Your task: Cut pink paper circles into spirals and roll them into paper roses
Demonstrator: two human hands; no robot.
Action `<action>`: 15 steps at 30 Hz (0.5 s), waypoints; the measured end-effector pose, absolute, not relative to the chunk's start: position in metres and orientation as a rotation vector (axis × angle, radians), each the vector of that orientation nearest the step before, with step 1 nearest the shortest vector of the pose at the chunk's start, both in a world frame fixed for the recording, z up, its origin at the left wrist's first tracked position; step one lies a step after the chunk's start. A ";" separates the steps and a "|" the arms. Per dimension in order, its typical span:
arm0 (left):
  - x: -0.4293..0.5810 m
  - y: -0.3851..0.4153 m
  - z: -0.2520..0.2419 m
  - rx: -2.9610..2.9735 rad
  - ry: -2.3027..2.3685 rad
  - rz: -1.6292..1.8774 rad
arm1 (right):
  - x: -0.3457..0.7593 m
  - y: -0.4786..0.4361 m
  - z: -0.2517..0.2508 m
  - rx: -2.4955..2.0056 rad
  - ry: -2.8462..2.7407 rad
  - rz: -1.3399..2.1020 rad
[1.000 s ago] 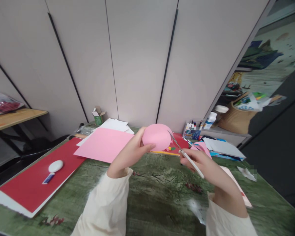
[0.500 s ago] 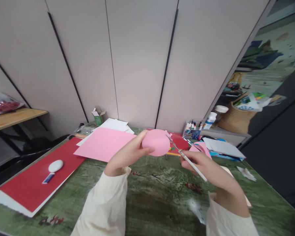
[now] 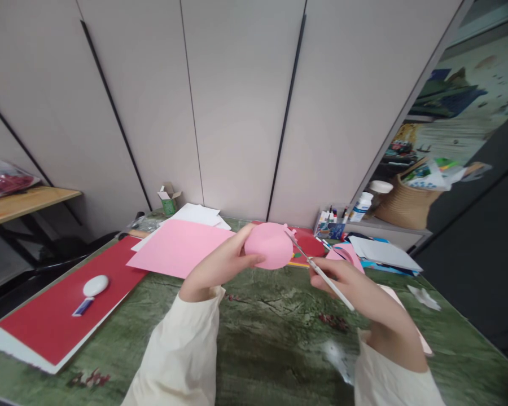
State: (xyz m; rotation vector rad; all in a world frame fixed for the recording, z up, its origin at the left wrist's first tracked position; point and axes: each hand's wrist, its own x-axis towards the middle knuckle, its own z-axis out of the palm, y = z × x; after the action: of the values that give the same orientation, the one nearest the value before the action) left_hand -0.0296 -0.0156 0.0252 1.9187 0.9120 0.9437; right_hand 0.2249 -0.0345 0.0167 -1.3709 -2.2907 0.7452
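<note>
The left hand [image 3: 232, 255] pinches a pink paper circle [image 3: 271, 243] above the green counter [image 3: 275, 338]. The right hand [image 3: 337, 274] grips scissors [image 3: 331, 284], their tips at the circle's right edge; whether they touch it is hard to tell. Leftward, a pink sheet [image 3: 178, 246] partly overlaps a red sheet [image 3: 55, 316].

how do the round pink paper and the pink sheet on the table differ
The round paper has a curved outline; the pink sheet has straight edges. The round paper is held by the left hand; the pink sheet lies on the table. The round paper looks smaller than the pink sheet. Both are pink.
</note>
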 end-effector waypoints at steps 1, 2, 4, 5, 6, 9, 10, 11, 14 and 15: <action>-0.030 -0.016 0.025 1.922 0.914 0.939 | 0.225 -0.034 0.017 -1.374 -2.295 0.752; -0.030 -0.016 0.025 1.926 0.917 0.933 | 0.225 -0.034 0.017 -1.376 -2.299 0.760; -0.031 -0.015 0.024 1.944 0.925 0.921 | 0.226 -0.034 0.016 -1.381 -2.304 0.772; -0.032 -0.015 0.023 1.956 0.933 0.915 | 0.227 -0.034 0.016 -1.383 -2.307 0.776; -0.033 -0.014 0.022 1.966 0.943 0.906 | 0.227 -0.033 0.015 -1.384 -2.312 0.780; -0.036 -0.013 0.019 1.970 0.949 0.875 | 0.229 -0.032 0.013 -1.374 -2.337 0.785; -0.038 -0.012 0.018 1.964 0.942 0.866 | 0.229 -0.032 0.013 -1.372 -2.345 0.785; -0.038 -0.012 0.018 1.957 0.933 0.860 | 0.230 -0.031 0.013 -1.371 -2.349 0.785; -0.039 -0.011 0.018 1.930 0.911 0.880 | 0.230 -0.030 0.013 -1.363 -2.338 0.802; -0.038 -0.010 0.018 1.908 0.904 0.922 | 0.229 -0.030 0.012 -1.356 -2.316 0.817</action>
State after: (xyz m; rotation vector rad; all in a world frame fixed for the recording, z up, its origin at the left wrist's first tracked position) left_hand -0.0378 -0.0098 0.0179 1.9078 0.9039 0.9222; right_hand 0.2288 -0.0301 0.0121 -1.3563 -2.3159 0.8169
